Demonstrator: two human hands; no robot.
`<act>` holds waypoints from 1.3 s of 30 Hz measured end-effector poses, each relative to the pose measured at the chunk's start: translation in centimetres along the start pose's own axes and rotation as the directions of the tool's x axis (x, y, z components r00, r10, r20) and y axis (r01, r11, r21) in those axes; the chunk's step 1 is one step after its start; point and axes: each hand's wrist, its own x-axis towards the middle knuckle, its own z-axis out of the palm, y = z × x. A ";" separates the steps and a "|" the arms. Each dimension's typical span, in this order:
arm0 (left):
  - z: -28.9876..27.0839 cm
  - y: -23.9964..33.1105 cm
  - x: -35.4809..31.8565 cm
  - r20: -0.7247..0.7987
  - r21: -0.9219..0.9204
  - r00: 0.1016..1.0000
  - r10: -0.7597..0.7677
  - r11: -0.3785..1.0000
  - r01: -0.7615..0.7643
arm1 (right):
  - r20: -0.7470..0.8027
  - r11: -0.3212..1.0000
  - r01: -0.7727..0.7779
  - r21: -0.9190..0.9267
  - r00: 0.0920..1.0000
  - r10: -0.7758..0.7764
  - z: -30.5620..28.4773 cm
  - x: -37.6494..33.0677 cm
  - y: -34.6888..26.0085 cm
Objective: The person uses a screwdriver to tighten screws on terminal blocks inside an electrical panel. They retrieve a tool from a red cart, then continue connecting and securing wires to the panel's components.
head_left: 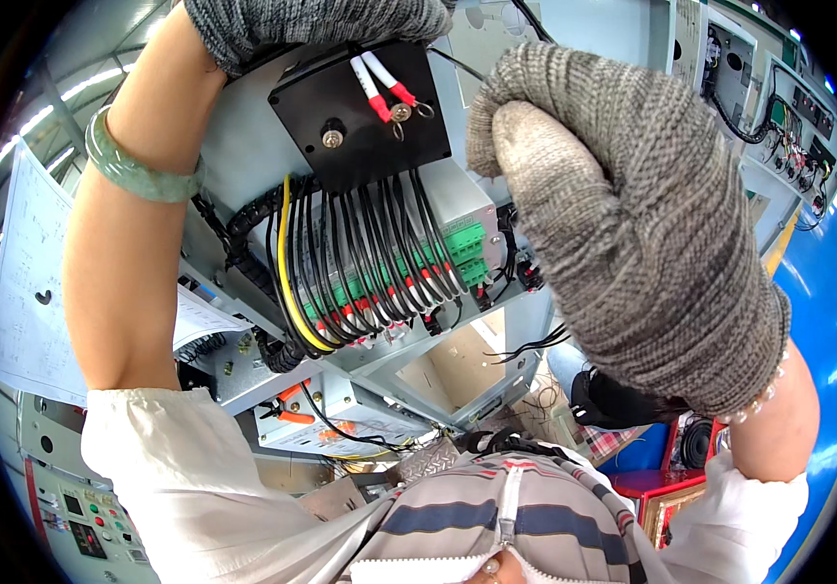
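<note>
My left hand (326, 18), in a grey knitted glove, lies across the top edge of a black box (365, 156); its fingers are cut off or hidden. Two white-sleeved wires (372, 83) with red-collared ring lugs hang over the box face, by a screw terminal (333, 134). To the right of the box, my right hand (623, 214) is closed in a matching glove, fingers curled under; anything inside is hidden. Below the box, a row of black wires (370, 253) and one yellow wire (289, 263) runs into green terminal blocks (462, 248).
The metal cabinet frame (379, 365) surrounds the wiring. An orange-handled tool (292, 417) lies at lower left. Paper drawings (34, 282) hang at the left. A red bin (667, 477) stands at lower right, near the blue floor (827, 321). Another wired panel (798, 136) is at far right.
</note>
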 end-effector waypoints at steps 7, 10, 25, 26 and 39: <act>0.4 -0.8 0.5 0.017 -0.036 0.999 0.051 0.998 -0.050 | -0.079 0.993 -0.017 0.114 0.997 0.026 1.7 -0.1 0.9; 0.2 -1.1 0.5 0.029 -0.047 0.993 0.117 0.992 -0.116 | -0.084 0.981 -0.119 0.154 0.988 0.133 1.6 -0.9 -0.3; 0.0 -0.2 -0.3 0.039 -0.010 0.998 0.057 0.998 -0.057 | -0.016 0.804 -0.289 0.519 0.938 0.347 0.6 -1.8 -2.2; 0.0 -0.3 -0.5 0.014 0.016 0.994 0.104 0.994 -0.104 | -0.037 0.801 -0.273 0.532 0.938 0.344 0.9 -1.7 -2.0; -0.2 -0.9 -0.3 0.022 -0.096 0.993 0.115 0.989 -0.113 | 0.214 0.199 -0.250 0.948 0.959 0.183 2.2 -1.2 1.9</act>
